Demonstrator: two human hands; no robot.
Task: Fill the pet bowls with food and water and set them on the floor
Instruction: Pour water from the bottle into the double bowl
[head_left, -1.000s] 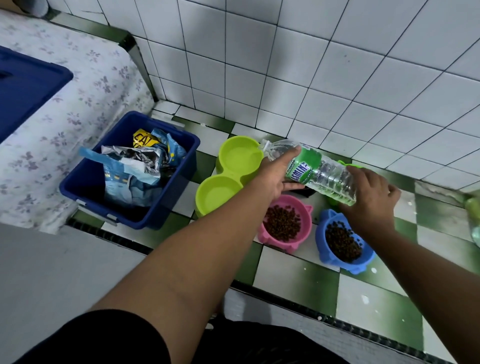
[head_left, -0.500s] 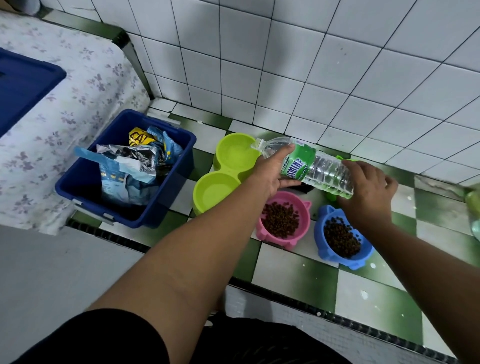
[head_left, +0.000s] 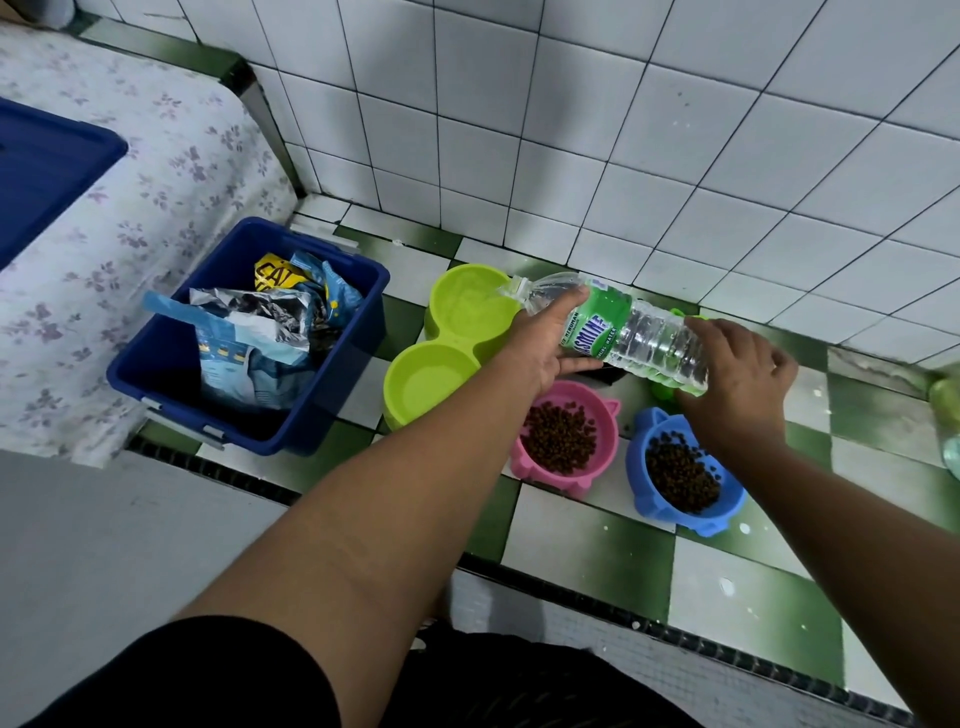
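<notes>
Little has moved since the earlier frame: the bottle (head_left: 639, 338) keeps its near-horizontal pour attitude, its mouth edged slightly further over the far well of the green bowl (head_left: 452, 344).

The left hand (head_left: 540, 338) wraps thumb and fingers round the shoulder at the label. The right hand (head_left: 737, 374) curls closed over the base end. No cap is visible on the mouth.

Handling, as judged:
- Bottle: thin clear plastic, light, part full. The wall will likely dent if squeezed, and its weight will shift as water runs. Hold it at the label band and the base.
- Green bowl: stiff, light plastic on the tiles. Once filled it will slosh, so lift it level by both ends.
- Pink bowl (head_left: 602, 415) and blue bowl (head_left: 636, 467): both hold kibble and stand just beside each other. Grip them by the rim.
</notes>
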